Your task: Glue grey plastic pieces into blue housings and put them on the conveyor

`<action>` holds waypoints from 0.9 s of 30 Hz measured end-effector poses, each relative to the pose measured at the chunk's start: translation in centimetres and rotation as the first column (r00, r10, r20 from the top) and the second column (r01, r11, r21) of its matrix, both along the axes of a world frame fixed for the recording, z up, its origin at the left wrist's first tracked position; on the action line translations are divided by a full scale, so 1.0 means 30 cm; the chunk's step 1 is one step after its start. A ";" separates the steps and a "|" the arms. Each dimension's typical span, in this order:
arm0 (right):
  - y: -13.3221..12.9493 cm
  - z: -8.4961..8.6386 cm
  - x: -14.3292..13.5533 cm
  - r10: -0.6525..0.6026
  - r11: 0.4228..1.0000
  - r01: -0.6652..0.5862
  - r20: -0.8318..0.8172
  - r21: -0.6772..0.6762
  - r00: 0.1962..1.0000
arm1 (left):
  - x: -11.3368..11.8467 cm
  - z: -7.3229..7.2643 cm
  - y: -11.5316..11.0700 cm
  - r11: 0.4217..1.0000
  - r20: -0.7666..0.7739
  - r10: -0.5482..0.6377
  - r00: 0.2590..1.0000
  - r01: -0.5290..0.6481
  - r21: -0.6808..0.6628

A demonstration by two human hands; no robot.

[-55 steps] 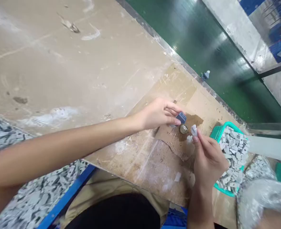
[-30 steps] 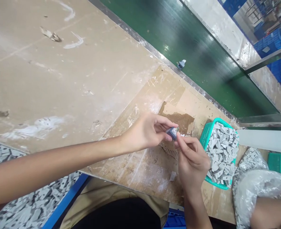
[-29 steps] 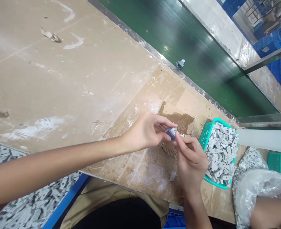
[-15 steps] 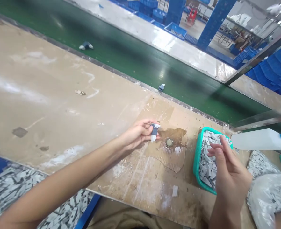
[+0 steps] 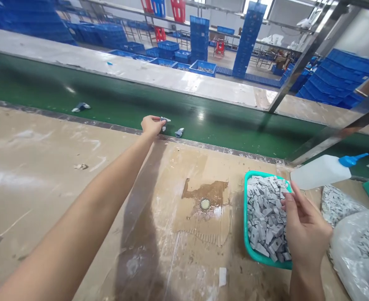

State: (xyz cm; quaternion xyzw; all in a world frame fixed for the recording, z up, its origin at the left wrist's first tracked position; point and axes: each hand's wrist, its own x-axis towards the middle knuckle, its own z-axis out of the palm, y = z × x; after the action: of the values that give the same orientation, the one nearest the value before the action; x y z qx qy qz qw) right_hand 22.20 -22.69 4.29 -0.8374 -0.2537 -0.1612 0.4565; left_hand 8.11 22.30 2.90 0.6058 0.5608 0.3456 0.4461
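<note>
My left hand reaches out over the near edge of the green belt, its fingers pinching a small dark-blue and white part. Just right of it, a similar part lies on the belt, and another rests farther left. My right hand is over the right side of a teal basket full of small grey pieces. Its fingers are bent together, and what they hold, if anything, is too small to make out.
A round cap sits on torn cardboard on the worktable. White bottle with blue nozzle lies behind the basket; a clear bag of pieces stands right. A metal post rises beyond. Blue crates are stacked behind.
My left hand has moved forward from beside the cardboard to above the belt, carrying the part. My right hand stays by the basket. The view has tilted up.
</note>
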 end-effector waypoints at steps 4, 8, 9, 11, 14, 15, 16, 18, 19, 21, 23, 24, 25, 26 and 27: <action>-0.023 0.004 0.039 0.043 0.999 -0.043 -0.032 -0.006 0.999 | 0.019 0.014 -0.043 0.978 -0.219 -0.053 0.974 0.096 0.187; -0.032 0.021 0.064 0.106 0.984 -0.114 -0.069 -0.136 0.992 | -0.007 0.020 -0.081 0.892 -0.349 -0.296 0.889 0.388 0.233; -0.028 0.026 0.068 0.129 0.970 -0.142 -0.080 -0.198 0.988 | -0.013 0.015 -0.085 0.852 -0.384 -0.387 0.839 0.484 0.199; -0.008 0.039 0.075 0.185 0.920 -0.206 -0.095 -0.334 0.978 | -0.019 0.000 -0.091 0.791 -0.421 -0.499 0.757 0.597 0.136; 0.053 0.054 0.097 0.291 0.816 -0.292 -0.081 -0.499 0.953 | -0.008 -0.010 -0.107 0.825 -0.381 -0.457 0.804 0.543 0.156; 0.079 0.056 0.108 0.325 0.781 -0.313 -0.076 -0.540 0.943 | 0.000 -0.007 -0.114 0.845 -0.356 -0.423 0.833 0.505 0.175; 0.107 0.055 0.121 0.355 0.747 -0.335 -0.080 -0.574 0.931 | 0.008 -0.001 -0.123 0.861 -0.335 -0.394 0.856 0.471 0.190; 0.157 0.046 0.149 0.389 0.700 -0.367 -0.104 -0.612 0.915 | 0.021 0.021 -0.144 0.880 -0.320 -0.357 0.877 0.431 0.200; 0.177 0.038 0.162 0.402 0.688 -0.380 -0.112 -0.618 0.909 | 0.023 0.035 -0.156 0.887 -0.318 -0.339 0.885 0.414 0.206; 0.200 0.018 0.184 0.426 0.678 -0.401 -0.115 -0.616 0.898 | 0.015 0.066 -0.183 0.893 -0.320 -0.307 0.896 0.388 0.227; 0.205 -0.003 0.197 0.448 0.680 -0.415 -0.105 -0.605 0.888 | -0.003 0.098 -0.214 0.895 -0.326 -0.285 0.901 0.372 0.247; 0.202 -0.013 0.200 0.460 0.682 -0.423 -0.100 -0.596 0.882 | -0.013 0.112 -0.232 0.894 -0.325 -0.280 0.903 0.369 0.253; 0.198 -0.021 0.202 0.474 0.684 -0.434 -0.095 -0.586 0.875 | -0.021 0.125 -0.251 0.893 -0.319 -0.283 0.905 0.370 0.256; 0.194 -0.027 0.202 0.491 0.685 -0.448 -0.090 -0.575 0.867 | -0.028 0.136 -0.272 0.890 -0.303 -0.296 0.906 0.377 0.256; 0.191 -0.032 0.201 0.509 0.685 -0.464 -0.087 -0.562 0.856 | -0.034 0.145 -0.295 0.883 -0.279 -0.322 0.905 0.393 0.257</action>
State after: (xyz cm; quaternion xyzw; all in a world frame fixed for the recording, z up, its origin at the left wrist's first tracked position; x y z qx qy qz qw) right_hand 28.24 -16.97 3.32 -0.8294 -0.5197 0.0166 0.2044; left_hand 7.11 13.45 7.23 0.7968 0.4255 0.2679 0.3351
